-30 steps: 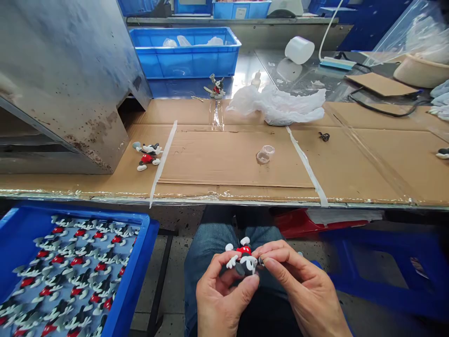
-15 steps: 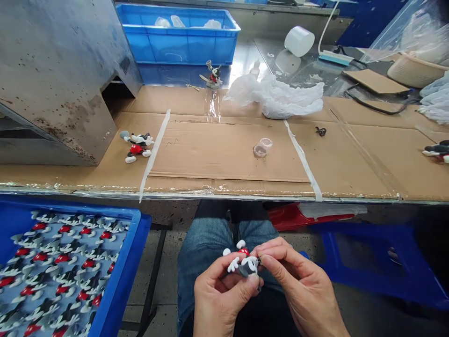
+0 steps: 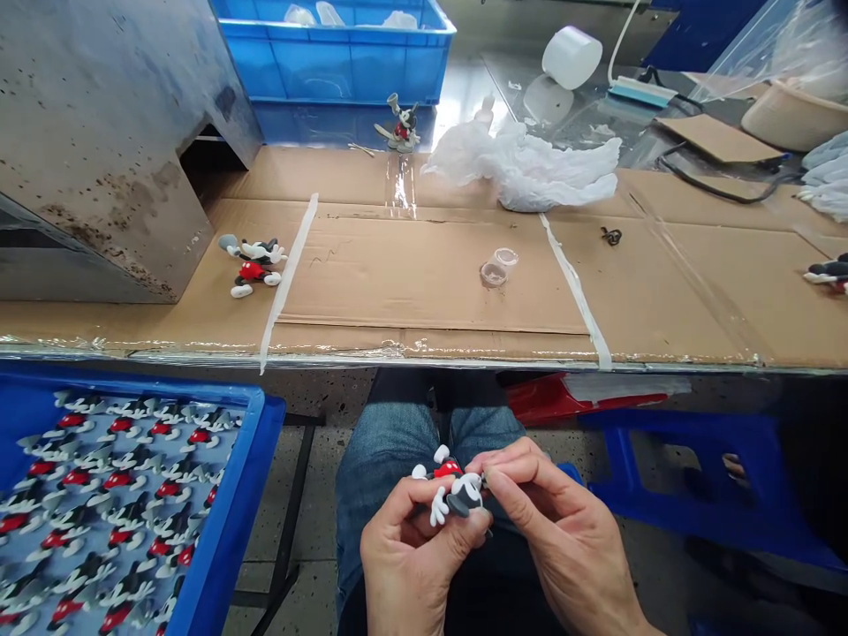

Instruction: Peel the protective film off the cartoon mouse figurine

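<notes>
A cardboard-covered workbench spans the view, with strips of tape running across it. At its left end stands a large grey metal housing, spotted with rust. Behind it, at the back of the bench, sits a blue crate. A second blue bin, low at the left beside the person's knee, is packed with rows of small cartoon mouse figures in red shorts. To the right, under the bench, stands a blue stool. A crumpled white plastic bag lies on the cardboard toward the back, and a white roll lies on its side behind it.

Smaller items lie on the bench: 1 mouse figure on its side near the metal housing, 1 standing figure in front of the crate, and a small clear cup near the middle.

Below the bench edge, over the lap in jeans, the left hand grips a mouse figure, fingers curled narrow around it and thumb pressed under its head. The right hand meets it from the right, thumb and forefinger pinched tight at the figure's head.
</notes>
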The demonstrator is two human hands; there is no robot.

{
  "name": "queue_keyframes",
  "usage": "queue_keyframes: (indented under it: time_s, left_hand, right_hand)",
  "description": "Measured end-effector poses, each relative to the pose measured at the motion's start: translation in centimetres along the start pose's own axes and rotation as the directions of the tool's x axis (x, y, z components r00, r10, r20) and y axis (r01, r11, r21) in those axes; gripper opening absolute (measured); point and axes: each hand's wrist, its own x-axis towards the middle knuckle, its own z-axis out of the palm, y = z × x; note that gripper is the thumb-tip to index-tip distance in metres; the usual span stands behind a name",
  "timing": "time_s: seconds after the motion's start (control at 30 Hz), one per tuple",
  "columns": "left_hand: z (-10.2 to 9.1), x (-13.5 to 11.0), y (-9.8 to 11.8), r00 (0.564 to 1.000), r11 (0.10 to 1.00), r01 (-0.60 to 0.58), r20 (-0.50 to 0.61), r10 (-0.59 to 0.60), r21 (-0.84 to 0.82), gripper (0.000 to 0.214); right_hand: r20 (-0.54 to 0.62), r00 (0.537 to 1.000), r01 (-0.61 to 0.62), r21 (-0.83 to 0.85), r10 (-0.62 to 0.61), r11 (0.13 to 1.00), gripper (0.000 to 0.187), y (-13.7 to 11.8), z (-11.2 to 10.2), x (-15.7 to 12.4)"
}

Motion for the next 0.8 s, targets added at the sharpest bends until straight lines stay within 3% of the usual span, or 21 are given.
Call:
queue_keyframes:
  time_s: [0.17, 0.8]
  left_hand:
    - [-0.32, 0.08, -0.19, 0.999, 0.998, -0.047, 0.025, 0.046, 0.051, 0.023]
    - [-0.32, -0.22, 0.03, 0.998, 0.997, -0.055, 0.017, 0.054, 0.061, 0.02]
  right_hand:
    - [-0.007, 1.0, 0.004, -0.007, -0.004, 1.0, 0.011, -0.04, 0.19, 0.05]
    - [0.005, 0.995, 0.096, -0.074, -0.096, 0.993, 0.012, -0.01, 0.3, 0.08]
